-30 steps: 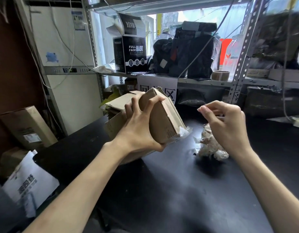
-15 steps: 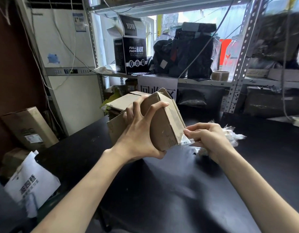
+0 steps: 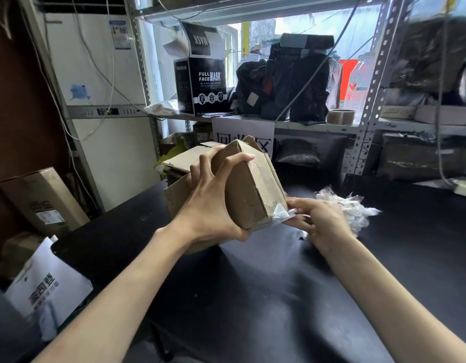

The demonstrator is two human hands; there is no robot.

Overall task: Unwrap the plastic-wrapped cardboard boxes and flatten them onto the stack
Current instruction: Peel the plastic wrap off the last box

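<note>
Two hands engaged: left hand [image 3: 213,205] grips the tilted box [image 3: 252,189]; right hand [image 3: 323,224] pinches plastic [image 3: 280,214] at its lower right corner.

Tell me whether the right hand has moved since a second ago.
Yes. The right hand moved down and left, from above the crumpled plastic to the box's lower corner, pinching loose wrap there.
</note>
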